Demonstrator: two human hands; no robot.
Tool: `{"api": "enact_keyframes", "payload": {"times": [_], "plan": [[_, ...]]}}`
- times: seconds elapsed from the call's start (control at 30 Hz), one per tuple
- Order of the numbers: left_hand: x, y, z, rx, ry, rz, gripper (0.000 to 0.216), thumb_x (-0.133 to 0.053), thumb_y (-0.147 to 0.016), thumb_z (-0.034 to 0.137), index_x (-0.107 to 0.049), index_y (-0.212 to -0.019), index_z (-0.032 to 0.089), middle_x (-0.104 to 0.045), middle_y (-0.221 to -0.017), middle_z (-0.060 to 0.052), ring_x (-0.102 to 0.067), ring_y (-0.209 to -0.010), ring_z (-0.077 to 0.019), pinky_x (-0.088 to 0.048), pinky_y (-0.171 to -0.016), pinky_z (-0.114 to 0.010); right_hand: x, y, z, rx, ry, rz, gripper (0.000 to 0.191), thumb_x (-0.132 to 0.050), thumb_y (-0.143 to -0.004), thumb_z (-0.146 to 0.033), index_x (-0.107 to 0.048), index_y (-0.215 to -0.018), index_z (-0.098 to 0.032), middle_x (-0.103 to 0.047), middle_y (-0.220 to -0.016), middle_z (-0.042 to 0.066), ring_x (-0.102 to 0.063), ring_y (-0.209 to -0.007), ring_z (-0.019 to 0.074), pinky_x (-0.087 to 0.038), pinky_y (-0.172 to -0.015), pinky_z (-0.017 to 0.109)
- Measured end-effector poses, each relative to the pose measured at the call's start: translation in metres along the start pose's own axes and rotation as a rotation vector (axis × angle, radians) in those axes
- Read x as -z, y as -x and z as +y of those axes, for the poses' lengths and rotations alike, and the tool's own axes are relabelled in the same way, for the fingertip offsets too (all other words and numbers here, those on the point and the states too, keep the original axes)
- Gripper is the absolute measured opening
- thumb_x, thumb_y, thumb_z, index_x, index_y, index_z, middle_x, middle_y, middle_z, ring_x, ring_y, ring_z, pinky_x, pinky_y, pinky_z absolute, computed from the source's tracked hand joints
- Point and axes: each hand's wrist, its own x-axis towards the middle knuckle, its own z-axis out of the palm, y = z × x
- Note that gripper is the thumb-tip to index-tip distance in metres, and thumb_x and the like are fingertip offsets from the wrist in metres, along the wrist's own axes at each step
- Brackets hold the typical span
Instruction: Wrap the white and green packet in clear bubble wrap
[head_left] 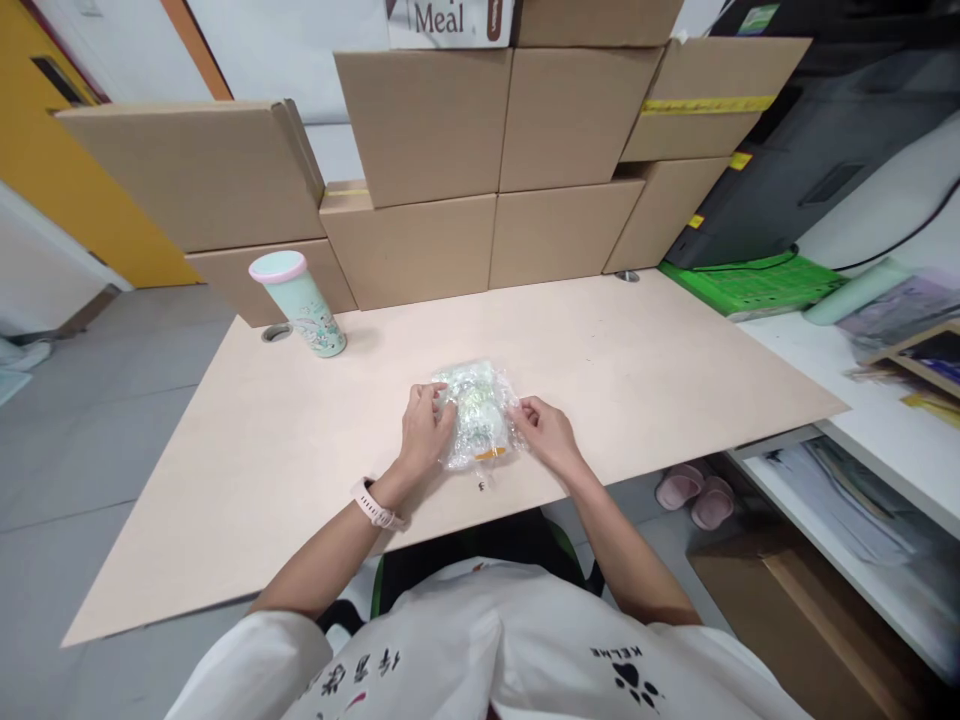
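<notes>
A small clear plastic packet point(480, 412) with pale green contents and an orange strip lies on the light wooden desk point(300, 440) in front of me. My left hand point(425, 430), with a pink watch at the wrist, grips the packet's left edge with curled fingers. My right hand point(546, 432) pinches the packet's right edge. A tiny dark bit point(481, 487) lies on the desk just below the packet.
A mint cup with a pink lid point(298, 302) stands at the desk's far left beside a cable hole. Stacked cardboard boxes point(480, 170) line the back edge. A green mat point(750, 282) and white shelf sit right. Pink slippers point(694, 492) lie on the floor.
</notes>
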Motion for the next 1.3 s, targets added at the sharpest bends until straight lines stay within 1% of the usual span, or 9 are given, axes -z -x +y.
{"api": "enact_keyframes", "payload": {"times": [0.13, 0.37, 0.43, 0.53, 0.7, 0.87, 0.93, 1.13, 1.3], "plan": [[-0.005, 0.002, -0.003, 0.052, 0.201, -0.04, 0.029, -0.059, -0.088, 0.029, -0.059, -0.116, 0.02, -0.056, -0.101, -0.004, -0.057, -0.078, -0.0149, -0.052, -0.076, -0.035, 0.003, -0.005, -0.024, 0.128, 0.009, 0.076, 0.03, -0.049, -0.094, -0.045, -0.066, -0.088, -0.021, -0.065, -0.073, -0.001, -0.058, -0.068, 0.0156, -0.043, -0.063, 0.025], [-0.015, -0.006, -0.009, 0.331, 0.921, -0.247, 0.03, -0.069, -0.083, 0.035, -0.055, -0.107, 0.021, -0.063, -0.104, -0.003, -0.069, -0.079, -0.0138, -0.058, -0.082, -0.036, 0.037, -0.038, -0.099, 0.642, 0.222, 0.227, 0.024, -0.046, -0.098, -0.025, -0.07, -0.099, -0.022, -0.064, -0.133, 0.01, -0.065, -0.111, 0.0236, -0.051, -0.09, 0.036], [-0.013, -0.013, -0.012, 0.416, 0.968, -0.199, 0.026, -0.069, -0.082, 0.032, -0.055, -0.101, 0.02, -0.065, -0.099, -0.004, -0.069, -0.076, -0.0144, -0.058, -0.082, -0.037, 0.045, -0.046, -0.112, 0.624, 0.269, 0.294, 0.025, -0.043, -0.099, -0.024, -0.068, -0.1, -0.022, -0.063, -0.137, 0.01, -0.065, -0.113, 0.0246, -0.052, -0.09, 0.037], [-0.006, -0.023, -0.019, 0.519, 0.942, 0.006, 0.031, -0.067, -0.081, 0.027, -0.053, -0.108, 0.02, -0.063, -0.103, -0.005, -0.068, -0.074, -0.0132, -0.058, -0.083, -0.036, 0.06, -0.059, -0.116, 0.551, 0.214, 0.343, 0.023, -0.045, -0.099, -0.028, -0.066, -0.1, -0.021, -0.072, -0.114, 0.009, -0.07, -0.097, 0.0236, -0.054, -0.08, 0.035], [0.002, -0.027, -0.031, 0.378, 0.727, 0.208, 0.049, -0.067, -0.076, 0.024, -0.051, -0.123, 0.024, -0.055, -0.128, -0.008, -0.064, -0.087, -0.0124, -0.054, -0.08, -0.03, 0.095, -0.073, -0.101, 0.375, 0.085, 0.359, 0.027, -0.048, -0.097, -0.041, -0.065, -0.091, -0.02, -0.066, -0.075, 0.002, -0.066, -0.065, 0.0187, -0.049, -0.059, 0.029], [-0.004, -0.018, -0.028, 0.309, 0.581, 0.06, 0.033, -0.066, -0.074, 0.023, -0.063, -0.106, 0.021, -0.063, -0.093, -0.003, -0.058, -0.072, -0.0128, -0.046, -0.064, -0.025, 0.111, -0.061, -0.096, 0.416, 0.418, 0.631, 0.019, -0.053, -0.092, -0.033, -0.063, -0.083, -0.02, -0.067, -0.092, 0.007, -0.063, -0.078, 0.0203, -0.046, -0.066, 0.031], [-0.007, -0.015, -0.025, 0.305, 0.586, -0.014, 0.023, -0.065, -0.075, 0.025, -0.065, -0.097, 0.019, -0.059, -0.077, 0.001, -0.055, -0.064, -0.0116, -0.044, -0.06, -0.024, 0.106, -0.049, -0.106, 0.476, 0.432, 0.614, 0.017, -0.054, -0.092, -0.032, -0.063, -0.083, -0.02, -0.067, -0.093, 0.007, -0.061, -0.078, 0.0191, -0.044, -0.065, 0.03], [-0.007, -0.013, -0.017, 0.264, 0.81, -0.153, 0.038, -0.072, -0.077, 0.038, -0.061, -0.11, 0.022, -0.062, -0.092, -0.001, -0.06, -0.075, -0.0134, -0.052, -0.072, -0.031, 0.103, -0.041, -0.148, 0.57, -0.187, 0.167, 0.025, -0.063, -0.091, -0.046, -0.059, -0.083, -0.022, -0.058, -0.067, -0.003, -0.046, -0.052, 0.0102, -0.038, -0.05, 0.024], [-0.005, -0.016, -0.019, 0.299, 0.851, -0.166, 0.026, -0.068, -0.085, 0.04, -0.063, -0.106, 0.025, -0.064, -0.103, -0.004, -0.062, -0.096, -0.0188, -0.052, -0.082, -0.033, 0.141, -0.079, -0.103, 0.364, -0.288, 0.413, 0.026, -0.065, -0.086, -0.047, -0.057, -0.081, -0.023, -0.05, -0.062, -0.003, -0.04, -0.049, 0.011, -0.034, -0.047, 0.026]]}}
